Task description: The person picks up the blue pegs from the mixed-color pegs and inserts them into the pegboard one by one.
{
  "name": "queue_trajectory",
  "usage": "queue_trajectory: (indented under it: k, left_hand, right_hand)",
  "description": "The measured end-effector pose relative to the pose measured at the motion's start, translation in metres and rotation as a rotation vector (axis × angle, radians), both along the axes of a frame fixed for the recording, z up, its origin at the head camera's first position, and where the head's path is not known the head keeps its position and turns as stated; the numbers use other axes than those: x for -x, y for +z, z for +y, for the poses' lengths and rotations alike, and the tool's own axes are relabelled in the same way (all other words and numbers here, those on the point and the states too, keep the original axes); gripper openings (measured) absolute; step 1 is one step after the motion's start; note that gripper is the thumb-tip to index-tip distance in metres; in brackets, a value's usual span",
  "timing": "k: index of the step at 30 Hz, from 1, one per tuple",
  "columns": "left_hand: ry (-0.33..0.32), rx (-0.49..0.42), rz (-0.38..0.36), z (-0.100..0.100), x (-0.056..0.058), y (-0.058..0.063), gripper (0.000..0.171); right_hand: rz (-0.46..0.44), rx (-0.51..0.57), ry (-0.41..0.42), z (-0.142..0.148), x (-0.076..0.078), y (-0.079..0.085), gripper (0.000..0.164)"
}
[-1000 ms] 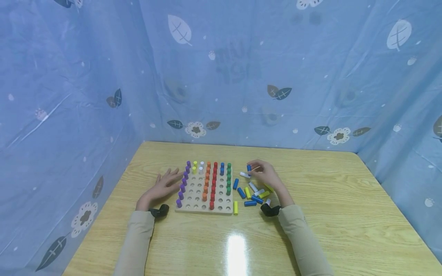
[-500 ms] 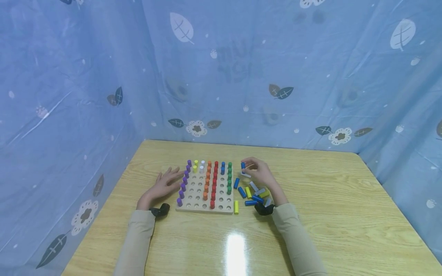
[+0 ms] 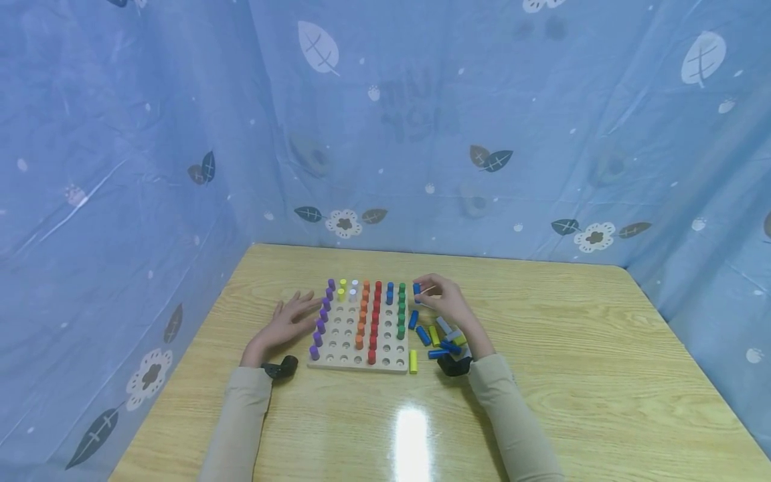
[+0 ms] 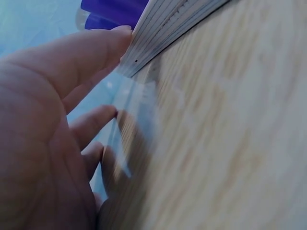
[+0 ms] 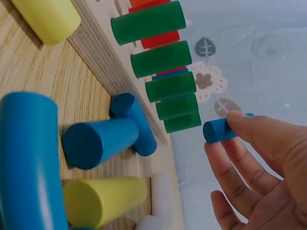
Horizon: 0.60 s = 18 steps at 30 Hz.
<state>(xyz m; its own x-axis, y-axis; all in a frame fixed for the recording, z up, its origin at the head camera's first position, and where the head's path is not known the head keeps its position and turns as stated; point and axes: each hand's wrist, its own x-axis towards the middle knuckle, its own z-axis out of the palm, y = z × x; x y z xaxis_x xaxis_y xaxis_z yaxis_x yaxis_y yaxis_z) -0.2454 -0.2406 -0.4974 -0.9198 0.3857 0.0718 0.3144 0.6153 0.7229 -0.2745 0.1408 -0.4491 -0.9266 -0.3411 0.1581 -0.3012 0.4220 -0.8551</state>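
A wooden pegboard (image 3: 358, 367) holds coloured pegs upright in rows. Full-looking columns are purple (image 3: 323, 314), orange (image 3: 362, 318) and red (image 3: 375, 318); green, blue, yellow and white fill others partly. My right hand (image 3: 448, 300) pinches a blue peg (image 5: 219, 130) between thumb and fingers, raised just right of the board's far corner, beyond the green pegs (image 5: 170, 88). My left hand (image 3: 288, 323) lies at the board's left side, fingers spread and fairly straight. In the left wrist view a fingertip of that hand touches the board's edge (image 4: 158, 28) below purple pegs (image 4: 115, 12).
Loose blue, yellow and white pegs lie on the table right of the board, several under my right wrist. One yellow peg (image 3: 413, 361) sits apart by the near right corner. A blue patterned curtain (image 3: 421, 134) hangs behind and beside the table (image 3: 590, 375).
My right hand has moved left toward the board with the blue peg, which stays pinched and roughly upright. The left hand keeps its place.
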Motion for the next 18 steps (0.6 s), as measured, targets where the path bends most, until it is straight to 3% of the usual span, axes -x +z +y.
queue_trajectory:
  k: [10,18]
  left_hand:
    - [0.060,-0.086,-0.021,0.004,0.005,-0.002,0.048]
    - [0.060,-0.123,-0.052,0.005,0.004,0.000,0.047]
  right_hand:
    - [0.010,0.016,0.016,-0.005,0.003,-0.002,0.035]
    - [0.004,0.011,0.041,-0.012,-0.010,0.019,0.034]
